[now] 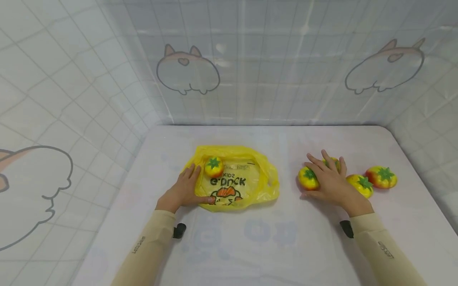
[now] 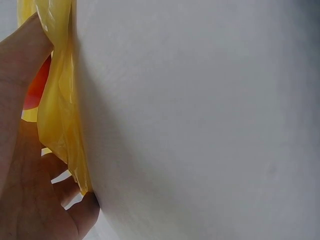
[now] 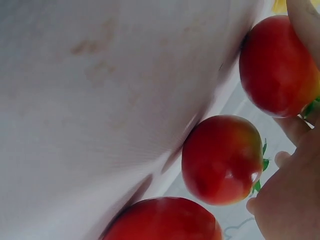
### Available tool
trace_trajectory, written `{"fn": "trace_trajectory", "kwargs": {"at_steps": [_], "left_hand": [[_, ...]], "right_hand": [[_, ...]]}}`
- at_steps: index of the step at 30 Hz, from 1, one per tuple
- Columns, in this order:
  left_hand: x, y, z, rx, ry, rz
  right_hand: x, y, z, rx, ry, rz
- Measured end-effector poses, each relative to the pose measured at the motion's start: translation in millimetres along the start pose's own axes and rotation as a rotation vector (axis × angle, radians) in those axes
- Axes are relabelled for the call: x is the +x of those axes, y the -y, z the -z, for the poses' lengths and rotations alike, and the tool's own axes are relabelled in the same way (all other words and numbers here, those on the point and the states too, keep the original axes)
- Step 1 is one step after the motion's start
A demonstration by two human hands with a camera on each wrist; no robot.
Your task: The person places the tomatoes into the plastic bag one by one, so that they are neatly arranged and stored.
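A yellow plastic bag (image 1: pixel 229 149) with printed lettering lies flat, and one red-and-yellow toy tomato (image 1: pixel 214 167) with green leaves sits in its left part. My left hand (image 1: pixel 186 188) rests spread at the bag's left edge, its thumb stretched across the front side. The left wrist view shows the bag film (image 2: pixel 62 100) partly covering the thumb and fingers. My right hand (image 1: pixel 329 182) reaches over more tomatoes. Its thumb and index finger flank the leftmost tomato (image 1: pixel 308 178); another tomato (image 1: pixel 332 162) is partly hidden beneath the fingers.
Right of the right hand stand a yellowish tomato (image 1: pixel 360 185) by the wrist and a redder tomato (image 1: pixel 381 177) beyond it. The white tabletop (image 1: pixel 243 254) ends at a back edge before a tiled-pattern curtain (image 1: pixel 272 79). Similar curtains hang at both sides.
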State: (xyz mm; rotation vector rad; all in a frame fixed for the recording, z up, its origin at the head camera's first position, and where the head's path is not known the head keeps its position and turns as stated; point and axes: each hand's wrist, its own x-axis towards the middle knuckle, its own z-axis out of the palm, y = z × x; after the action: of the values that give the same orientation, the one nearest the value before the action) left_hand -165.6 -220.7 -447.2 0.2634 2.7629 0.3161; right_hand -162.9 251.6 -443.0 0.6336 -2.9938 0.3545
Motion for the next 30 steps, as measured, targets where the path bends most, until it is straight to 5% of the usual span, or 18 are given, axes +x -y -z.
{"fn": "trace_trajectory", "kwargs": {"at_steps": [30], "left_hand": [[-2.4,-1.6,4.7,-0.009,0.022,0.023]], "right_hand": [[17.3,14.8,10.2,0.013,-0.014,0.025]]}}
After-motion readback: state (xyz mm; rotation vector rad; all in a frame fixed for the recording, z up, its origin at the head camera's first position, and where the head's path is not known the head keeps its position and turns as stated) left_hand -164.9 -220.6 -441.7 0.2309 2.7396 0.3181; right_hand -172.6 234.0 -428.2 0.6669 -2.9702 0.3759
